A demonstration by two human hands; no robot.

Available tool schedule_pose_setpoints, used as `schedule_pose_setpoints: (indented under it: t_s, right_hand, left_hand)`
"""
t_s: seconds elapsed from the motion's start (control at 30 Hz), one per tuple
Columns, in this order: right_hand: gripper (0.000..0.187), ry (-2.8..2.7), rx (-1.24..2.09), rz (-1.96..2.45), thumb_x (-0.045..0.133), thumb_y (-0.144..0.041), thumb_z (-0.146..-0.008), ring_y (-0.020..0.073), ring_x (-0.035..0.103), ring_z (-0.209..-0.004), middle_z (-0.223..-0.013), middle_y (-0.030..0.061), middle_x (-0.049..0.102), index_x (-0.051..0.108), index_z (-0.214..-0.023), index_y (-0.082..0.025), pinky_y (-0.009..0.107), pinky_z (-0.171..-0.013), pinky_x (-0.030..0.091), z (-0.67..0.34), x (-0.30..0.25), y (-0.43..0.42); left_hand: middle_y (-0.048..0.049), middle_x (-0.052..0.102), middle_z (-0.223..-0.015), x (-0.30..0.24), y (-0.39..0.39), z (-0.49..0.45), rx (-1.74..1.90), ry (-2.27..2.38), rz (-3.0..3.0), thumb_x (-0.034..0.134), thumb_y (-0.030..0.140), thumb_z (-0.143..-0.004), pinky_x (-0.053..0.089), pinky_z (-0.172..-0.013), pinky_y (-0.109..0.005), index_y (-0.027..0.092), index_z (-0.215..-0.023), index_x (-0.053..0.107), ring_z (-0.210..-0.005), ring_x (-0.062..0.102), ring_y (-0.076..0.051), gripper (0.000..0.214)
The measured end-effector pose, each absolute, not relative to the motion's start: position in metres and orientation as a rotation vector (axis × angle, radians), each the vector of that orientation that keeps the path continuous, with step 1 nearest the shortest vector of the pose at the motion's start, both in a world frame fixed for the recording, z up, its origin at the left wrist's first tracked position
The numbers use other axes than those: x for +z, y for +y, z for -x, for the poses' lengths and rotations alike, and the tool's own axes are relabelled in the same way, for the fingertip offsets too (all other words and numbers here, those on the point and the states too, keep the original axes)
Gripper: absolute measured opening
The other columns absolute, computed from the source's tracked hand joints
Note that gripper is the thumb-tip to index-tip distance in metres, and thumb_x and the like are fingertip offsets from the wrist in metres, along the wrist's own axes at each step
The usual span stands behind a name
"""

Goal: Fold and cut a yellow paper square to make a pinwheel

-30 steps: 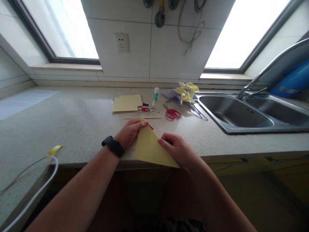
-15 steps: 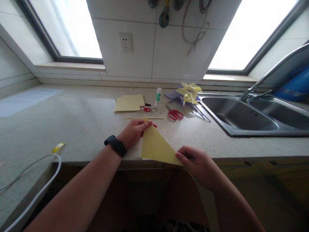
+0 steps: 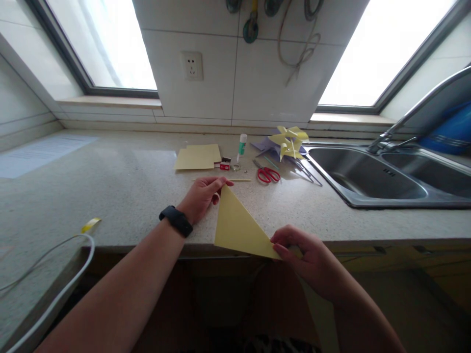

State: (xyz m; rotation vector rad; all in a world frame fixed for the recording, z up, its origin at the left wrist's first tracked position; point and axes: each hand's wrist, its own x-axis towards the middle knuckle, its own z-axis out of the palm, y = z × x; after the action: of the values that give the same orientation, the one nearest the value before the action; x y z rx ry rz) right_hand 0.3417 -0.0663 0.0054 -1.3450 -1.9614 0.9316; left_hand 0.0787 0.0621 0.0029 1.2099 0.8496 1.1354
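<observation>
A yellow sheet of paper [image 3: 241,225], folded into a triangle, is held at the counter's front edge. My left hand [image 3: 204,196] pinches its top corner between thumb and fingers. At the lower right corner, my right hand [image 3: 300,250] grips the paper with thumb and fingertips. Just beyond my left hand lies a thin pale stick [image 3: 241,180], partly hidden by the fingers. Red-handled scissors [image 3: 268,174] rest on the counter farther back, to the right.
Behind my hands are yellow paper squares [image 3: 196,158], a small red box [image 3: 225,164], a glue stick [image 3: 242,145] and yellow and purple paper pinwheels [image 3: 289,142]. A steel sink [image 3: 364,174] is at the right. A white cable [image 3: 88,260] hangs at the left edge.
My left thumb has shifted slightly up and left at the top corner. My right hand has moved a little lower, with the paper's right corner lowered along with it.
</observation>
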Motion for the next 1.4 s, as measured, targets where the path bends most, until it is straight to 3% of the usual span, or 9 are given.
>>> schedule_pose_setpoints:
  t_s: [0.3, 0.43, 0.6, 0.73, 0.9, 1.07, 1.17, 1.4]
  right_hand:
    - [0.015, -1.944, 0.952, 1.273, 0.055, -0.031, -0.098, 0.0167, 0.065, -0.084, -0.090, 0.0019, 0.071, 0.068, -0.097, -0.025, 0.028, -0.076, 0.051, -0.343, 0.006, -0.066]
    - [0.016, -1.916, 1.025, 1.260, 0.054, -0.031, -0.099, 0.0174, 0.066, -0.090, -0.096, 0.0024, 0.073, 0.069, -0.103, -0.025, 0.029, -0.079, 0.052, -0.345, 0.009, -0.064]
    - [0.018, -1.959, 1.071, 1.193, 0.053, -0.030, -0.100, 0.0168, 0.067, -0.096, -0.104, 0.0029, 0.073, 0.068, -0.110, -0.026, 0.029, -0.085, 0.053, -0.349, 0.010, -0.060]
    - [0.016, -2.022, 0.953, 1.178, 0.056, -0.024, -0.097, 0.0173, 0.068, -0.092, -0.100, 0.0038, 0.073, 0.069, -0.107, -0.024, 0.030, -0.082, 0.053, -0.355, 0.013, -0.048]
    - [0.010, -2.137, 0.749, 1.056, 0.063, -0.027, -0.096, 0.0179, 0.066, -0.086, -0.090, 0.0046, 0.069, 0.072, -0.097, -0.023, 0.031, -0.078, 0.052, -0.353, 0.031, -0.022]
    - [0.009, -2.190, 0.654, 0.964, 0.061, -0.028, -0.098, 0.0205, 0.063, -0.100, -0.107, 0.0079, 0.067, 0.069, -0.099, -0.023, 0.037, -0.090, 0.051, -0.339, 0.050, 0.005]
    - [0.012, -2.244, 0.695, 1.001, 0.056, -0.030, -0.101, 0.0190, 0.063, -0.092, -0.100, 0.0062, 0.068, 0.065, -0.102, -0.022, 0.035, -0.084, 0.051, -0.329, 0.052, 0.021]
    - [0.012, -2.226, 0.417, 0.905, 0.046, -0.027, -0.102, 0.0148, 0.054, -0.073, -0.083, 0.0028, 0.062, 0.055, -0.097, -0.021, 0.029, -0.065, 0.044, -0.311, 0.050, 0.058]
  left_hand:
    - [-0.0006, 0.061, -0.071, -0.001, 0.065, -0.079, 1.175, 0.886, -1.174, 0.074, 0.048, -0.083, 0.031, -0.048, -0.022, 0.015, -0.092, 0.077, -0.056, 0.048, -0.008, 0.034]
    - [-0.0011, 0.062, -0.071, 0.000, 0.065, -0.078, 1.128, 0.882, -1.160, 0.077, 0.054, -0.079, 0.038, -0.053, -0.023, 0.015, -0.098, 0.076, -0.058, 0.052, -0.010, 0.044]
    - [-0.0069, 0.071, -0.082, 0.002, 0.063, -0.077, 1.017, 0.846, -1.184, 0.086, 0.042, -0.072, 0.048, -0.066, -0.028, 0.012, -0.095, 0.076, -0.069, 0.061, -0.015, 0.039]
    - [-0.0112, 0.075, -0.097, 0.005, 0.064, -0.076, 0.944, 0.808, -1.199, 0.084, 0.040, -0.075, 0.052, -0.079, -0.033, 0.013, -0.096, 0.077, -0.084, 0.067, -0.019, 0.035]
    - [-0.0116, 0.077, -0.099, 0.009, 0.068, -0.076, 0.850, 0.838, -1.274, 0.082, 0.038, -0.077, 0.052, -0.079, -0.034, 0.015, -0.094, 0.078, -0.085, 0.068, -0.022, 0.029]
    - [-0.0101, 0.077, -0.096, 0.016, 0.076, -0.082, 0.784, 0.863, -1.341, 0.081, 0.035, -0.077, 0.050, -0.076, -0.033, 0.016, -0.092, 0.079, -0.083, 0.068, -0.021, 0.024]
    - [-0.0089, 0.077, -0.095, 0.019, 0.086, -0.085, 0.777, 0.838, -1.348, 0.080, 0.035, -0.079, 0.049, -0.072, -0.029, 0.016, -0.093, 0.078, -0.080, 0.066, -0.019, 0.024]
    - [-0.0092, 0.075, -0.089, 0.014, 0.107, -0.089, 0.806, 0.795, -1.293, 0.076, 0.041, -0.082, 0.047, -0.063, -0.027, 0.015, -0.096, 0.076, -0.071, 0.065, -0.017, 0.029]
